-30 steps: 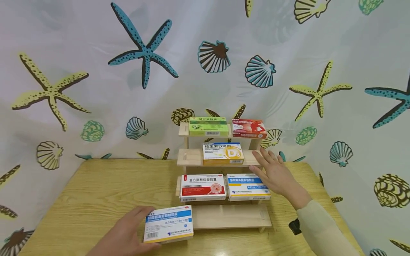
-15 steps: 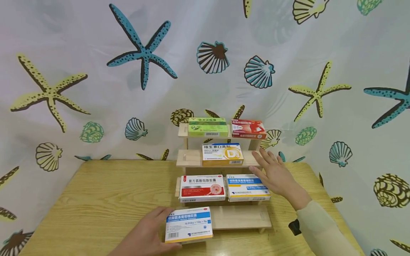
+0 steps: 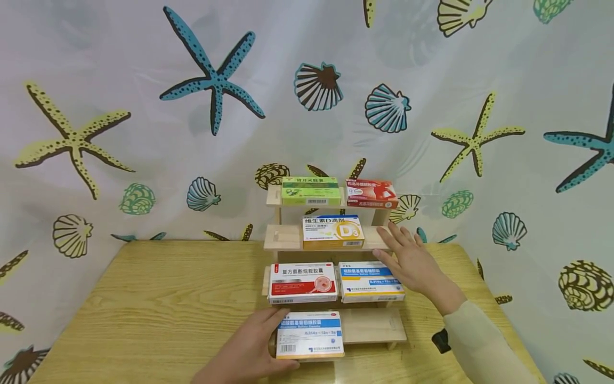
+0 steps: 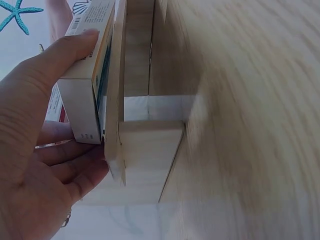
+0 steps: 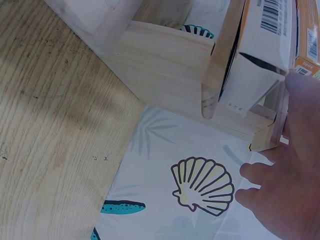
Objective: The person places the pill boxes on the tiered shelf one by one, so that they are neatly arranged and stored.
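Note:
A blue-and-white medicine box [image 3: 310, 335] sits at the left end of the bottom step of a wooden tiered rack [image 3: 374, 326]. My left hand [image 3: 249, 344] grips its left end; in the left wrist view the thumb lies over the box's printed face [image 4: 97, 37] and the fingers curl under the end by the shelf edge. My right hand [image 3: 414, 264] is at the rack's right side, fingers extended by the orange vitamin D box's step. Below its thumb lies a second blue-and-white box [image 3: 371, 281], partly covered; whether they touch I cannot tell.
A red-and-white box [image 3: 303, 282] shares that step. Above are the orange-and-white vitamin D box [image 3: 333, 232], a green box [image 3: 310, 191] and a red box [image 3: 372, 193]. The wooden table [image 3: 158, 298] meets a starfish-and-shell-printed cloth [image 3: 307, 122] behind.
My left hand has carried the blue-and-white box rightward from beside the rack onto the bottom step's left part, and the box has straightened. The right hand has stayed put.

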`<state>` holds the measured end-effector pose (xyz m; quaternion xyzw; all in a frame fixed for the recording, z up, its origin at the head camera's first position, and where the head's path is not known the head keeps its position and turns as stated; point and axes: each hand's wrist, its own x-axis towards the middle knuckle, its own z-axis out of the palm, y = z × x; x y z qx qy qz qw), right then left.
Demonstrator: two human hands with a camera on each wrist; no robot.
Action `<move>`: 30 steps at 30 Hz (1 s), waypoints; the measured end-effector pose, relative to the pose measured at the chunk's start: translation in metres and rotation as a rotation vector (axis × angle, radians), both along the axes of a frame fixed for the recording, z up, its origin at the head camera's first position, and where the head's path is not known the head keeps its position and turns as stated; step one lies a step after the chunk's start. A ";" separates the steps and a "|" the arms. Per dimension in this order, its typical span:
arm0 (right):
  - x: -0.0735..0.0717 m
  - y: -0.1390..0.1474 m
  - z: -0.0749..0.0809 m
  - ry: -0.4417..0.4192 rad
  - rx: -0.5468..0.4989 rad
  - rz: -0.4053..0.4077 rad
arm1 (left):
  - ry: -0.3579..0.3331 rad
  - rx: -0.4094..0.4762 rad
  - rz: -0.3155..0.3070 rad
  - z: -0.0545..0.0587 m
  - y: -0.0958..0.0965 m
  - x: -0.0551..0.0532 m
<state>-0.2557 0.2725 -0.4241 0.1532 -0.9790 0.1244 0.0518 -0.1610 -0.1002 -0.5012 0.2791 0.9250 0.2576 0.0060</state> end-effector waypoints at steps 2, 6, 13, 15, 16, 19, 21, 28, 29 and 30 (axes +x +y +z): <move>0.000 0.000 0.000 -0.002 0.000 -0.001 | 0.011 0.004 -0.003 -0.001 0.005 -0.001; -0.001 0.000 0.000 -0.002 0.003 -0.004 | -0.005 0.003 -0.008 0.000 0.013 -0.002; -0.002 0.000 0.000 0.002 0.010 -0.007 | 0.036 -0.010 -0.018 -0.004 0.024 -0.007; -0.002 0.001 0.000 0.001 0.008 -0.007 | 0.052 -0.011 -0.026 -0.005 0.027 -0.008; -0.002 0.001 0.000 0.000 0.007 -0.008 | 0.060 -0.011 -0.029 -0.006 0.028 -0.008; -0.002 0.001 0.000 -0.001 0.006 -0.009 | 0.077 -0.022 -0.036 -0.007 0.031 -0.010; -0.002 0.001 0.000 -0.003 0.006 -0.012 | 0.093 -0.026 -0.041 -0.008 0.033 -0.011; 0.000 0.001 0.000 -0.005 0.007 -0.013 | 0.152 -0.045 -0.041 -0.011 0.038 -0.013; 0.000 0.001 0.000 -0.005 0.007 -0.014 | 0.154 -0.045 -0.038 -0.012 0.039 -0.013; 0.000 0.001 0.000 -0.005 0.008 -0.015 | 0.152 -0.048 -0.034 -0.012 0.039 -0.013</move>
